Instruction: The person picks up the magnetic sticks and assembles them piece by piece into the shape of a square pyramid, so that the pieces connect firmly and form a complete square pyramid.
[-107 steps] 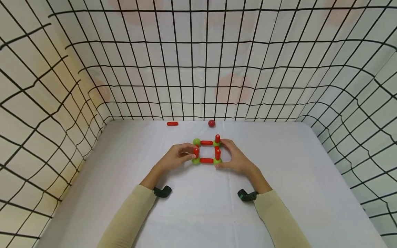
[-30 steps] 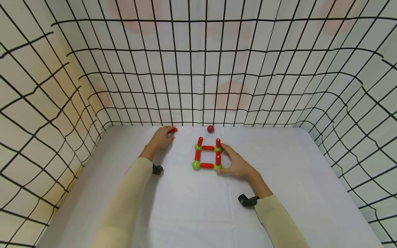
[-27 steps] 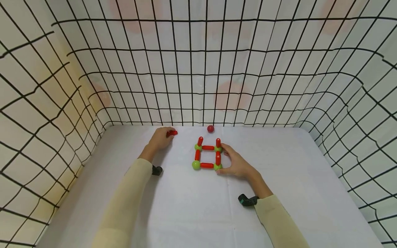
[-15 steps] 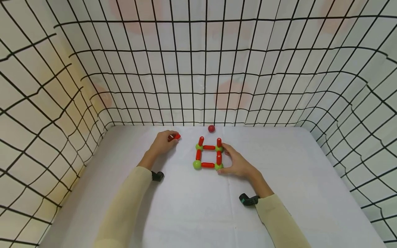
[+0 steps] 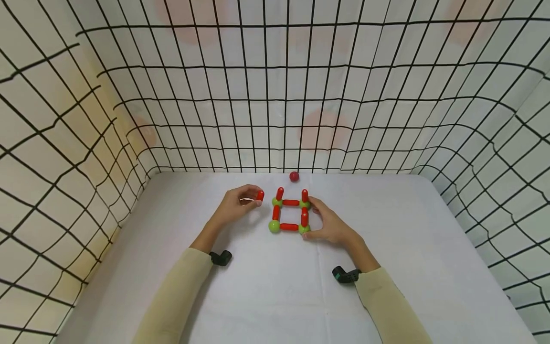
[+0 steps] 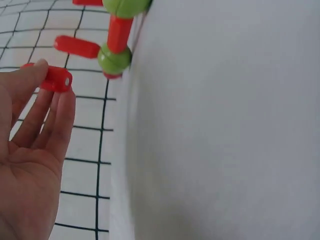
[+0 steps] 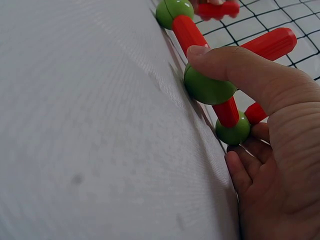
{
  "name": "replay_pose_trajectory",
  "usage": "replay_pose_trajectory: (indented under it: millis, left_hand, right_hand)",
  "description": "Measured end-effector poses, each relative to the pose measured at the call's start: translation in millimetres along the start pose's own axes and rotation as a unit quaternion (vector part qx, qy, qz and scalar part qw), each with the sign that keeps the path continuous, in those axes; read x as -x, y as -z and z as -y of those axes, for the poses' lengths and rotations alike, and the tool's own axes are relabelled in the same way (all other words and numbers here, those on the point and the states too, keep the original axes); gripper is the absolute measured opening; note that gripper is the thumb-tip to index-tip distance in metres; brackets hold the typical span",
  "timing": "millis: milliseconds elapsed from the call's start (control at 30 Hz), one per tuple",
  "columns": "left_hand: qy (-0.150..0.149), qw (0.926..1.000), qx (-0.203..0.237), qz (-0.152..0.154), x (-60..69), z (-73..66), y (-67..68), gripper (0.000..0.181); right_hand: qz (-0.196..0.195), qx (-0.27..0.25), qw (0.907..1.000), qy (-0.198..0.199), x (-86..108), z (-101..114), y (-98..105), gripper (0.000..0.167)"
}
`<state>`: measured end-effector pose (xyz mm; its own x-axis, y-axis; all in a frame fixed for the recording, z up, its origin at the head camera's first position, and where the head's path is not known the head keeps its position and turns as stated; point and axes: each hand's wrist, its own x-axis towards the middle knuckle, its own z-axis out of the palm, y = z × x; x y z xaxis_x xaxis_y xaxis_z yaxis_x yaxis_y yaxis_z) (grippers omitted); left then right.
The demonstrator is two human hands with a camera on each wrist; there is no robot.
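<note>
My left hand (image 5: 235,206) pinches a red magnetic stick (image 5: 260,195) between thumb and fingertips, just left of a square frame and apart from it. In the left wrist view the held stick (image 6: 59,79) shows a pale dot on its end. The square has green balls at its corners, joined by red sticks (image 5: 290,227). Upright red sticks stand on the far left, far right and near right balls; the near left ball (image 5: 274,226) has a bare top. My right hand (image 5: 331,226) grips the square's right side, thumb on the near right ball (image 7: 207,87), fingers at the far right ball (image 7: 233,129).
A dark red ball (image 5: 294,176) lies behind the square at the table's back edge. The white-covered table (image 5: 275,291) is bounded at the back and sides by a black wire grid (image 5: 253,114). A black camera (image 5: 345,274) sits on each wrist.
My left hand left the square, where an upright stick now stands at far left, took the loose stick from the table's back edge and brought it rightward and nearer. The right hand stays.
</note>
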<state>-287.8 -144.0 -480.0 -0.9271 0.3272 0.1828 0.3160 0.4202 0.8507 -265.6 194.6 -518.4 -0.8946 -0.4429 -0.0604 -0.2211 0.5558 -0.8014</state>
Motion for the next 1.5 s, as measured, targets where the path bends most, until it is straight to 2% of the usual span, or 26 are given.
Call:
replay_pose_trajectory:
  millis: [167, 433, 533, 667, 867, 967, 1133, 1200, 1300, 1500]
  left_hand:
    - [-0.015, 0.9986, 0.044, 0.026, 9.3, -11.8, -10.5, 0.033]
    - [-0.035, 0.9936, 0.084, 0.067, 15.6, -12.3, -27.5, 0.033]
    - [-0.041, 0.9925, 0.08, 0.083, 16.3, -11.9, -32.3, 0.034]
    - [-0.035, 0.9921, 0.067, 0.101, 16.7, -10.0, -36.1, 0.034]
    - [-0.019, 0.9929, 0.065, 0.098, 19.6, -11.2, -37.6, 0.035]
    - [-0.01, 0.9934, 0.055, 0.1, 21.5, -12.4, -38.0, 0.035]
    - [-0.002, 0.9951, 0.036, 0.092, 24.1, -14.7, -39.0, 0.033]
    - [-0.005, 0.9958, 0.031, 0.086, 23.7, -14.4, -40.4, 0.034]
    - [-0.013, 0.9967, 0.025, 0.077, 22.1, -13.6, -43.4, 0.035]
    - [-0.023, 0.9975, 0.005, 0.066, 18.4, -13.4, -49.4, 0.036]
  right_hand:
    - [-0.002, -0.002, 1.0, 0.002, -0.2, -2, 1, 0.119]
    - [0.0, -0.008, 0.9999, 0.012, -0.8, -4, 1, 0.118]
    - [0.003, -0.011, 0.9998, 0.016, -1.1, -4, 1, 0.118]
    - [0.005, -0.01, 0.9998, 0.017, -2.0, -3, 1, 0.119]
    - [0.001, -0.03, 0.9993, 0.023, 2.3, 1, 5, 0.123]
    - [-0.017, -0.048, 0.9983, 0.027, 8.5, 2, 9, 0.107]
    - [-0.041, -0.053, 0.9943, 0.083, 16.8, 11, 13, 0.051]
    - [-0.043, -0.048, 0.9927, 0.102, 17.5, 16, 11, 0.038]
    - [-0.048, -0.041, 0.9916, 0.113, 16.4, 23, 6, 0.032]
    - [-0.067, -0.038, 0.9909, 0.11, 11.5, 26, -4, 0.03]
